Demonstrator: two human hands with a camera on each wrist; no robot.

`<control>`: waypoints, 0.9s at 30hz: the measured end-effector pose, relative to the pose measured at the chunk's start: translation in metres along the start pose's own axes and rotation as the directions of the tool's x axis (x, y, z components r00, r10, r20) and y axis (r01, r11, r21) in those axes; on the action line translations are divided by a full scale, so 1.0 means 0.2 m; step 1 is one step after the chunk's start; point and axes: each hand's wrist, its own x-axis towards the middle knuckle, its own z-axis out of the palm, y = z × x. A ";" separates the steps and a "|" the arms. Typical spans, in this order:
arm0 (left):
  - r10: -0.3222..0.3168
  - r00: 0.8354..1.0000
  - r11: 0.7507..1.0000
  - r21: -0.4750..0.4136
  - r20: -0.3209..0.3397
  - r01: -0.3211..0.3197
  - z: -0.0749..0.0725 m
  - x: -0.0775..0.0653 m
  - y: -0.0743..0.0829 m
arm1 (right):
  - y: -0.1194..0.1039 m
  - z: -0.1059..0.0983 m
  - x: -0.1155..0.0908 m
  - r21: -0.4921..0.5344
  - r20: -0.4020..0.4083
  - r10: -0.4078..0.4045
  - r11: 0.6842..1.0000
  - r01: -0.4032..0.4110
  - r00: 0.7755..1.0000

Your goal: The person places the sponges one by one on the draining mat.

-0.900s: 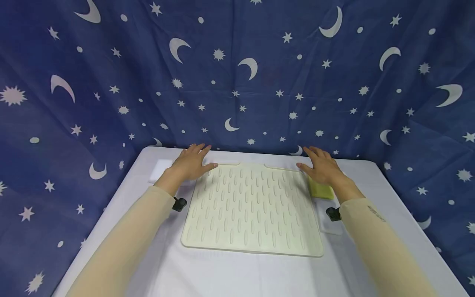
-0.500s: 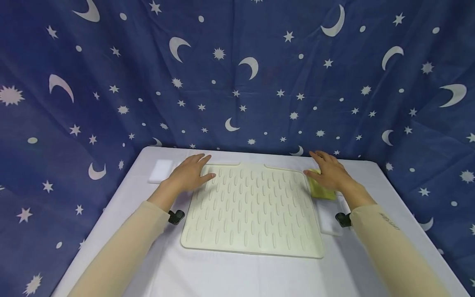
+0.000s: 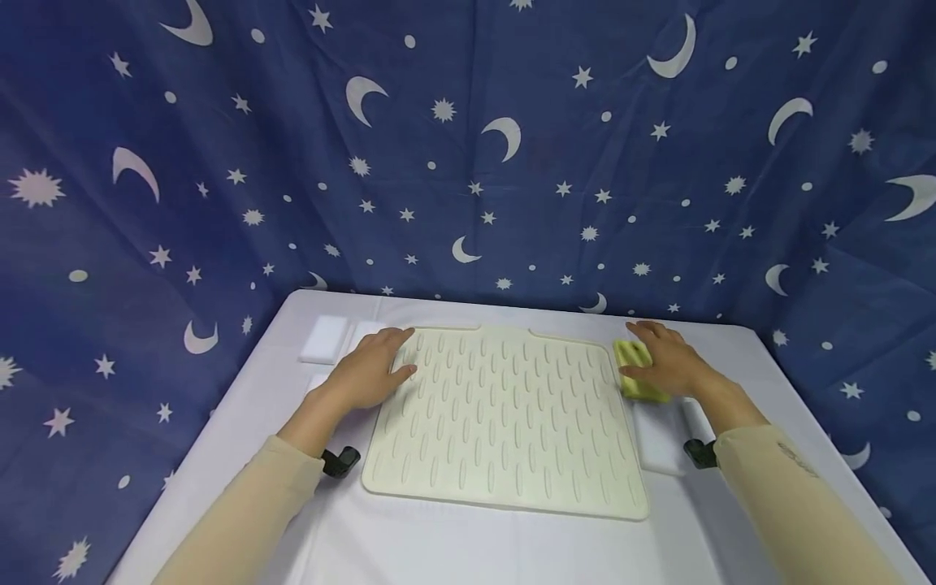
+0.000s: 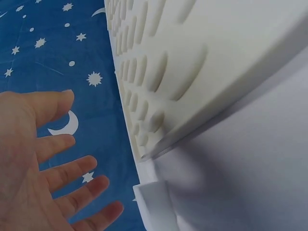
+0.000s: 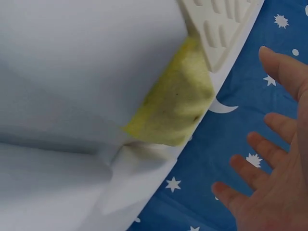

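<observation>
A cream mat [image 3: 504, 431] with rows of raised oval ridges lies flat mid-table in the head view. Over its far left corner is my left hand [image 3: 368, 372], fingers spread and holding nothing. My right hand [image 3: 671, 364] hovers by the far right corner, its fingers loosely extended. Partly under that hand in the head view is a yellow piece [image 3: 640, 390], soft-looking; I cannot tell whether it is sponge or cloth. In the right wrist view, the yellow piece [image 5: 175, 96] lies against the mat's corner, apart from my right hand [image 5: 274, 178].
White rectangular pads [image 3: 324, 340] lie left of the mat near the far edge. Another flat white piece [image 3: 656, 443] lies right of the mat, near the yellow piece. A white cloth [image 3: 439, 544] covers the table. Behind hangs a blue star-and-moon curtain [image 3: 468, 162].
Both hands have drawn back toward the person. The right hand has also moved to the right, showing more of the yellow piece. The mat lies in place; the head view has shifted slightly.
</observation>
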 end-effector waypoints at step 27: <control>-0.136 0.991 0.966 -0.221 -0.001 0.132 0.16 -0.17 -0.06 | 0.09 0.05 -0.03 0.025 0.005 0.019 0.999 -0.020 1.000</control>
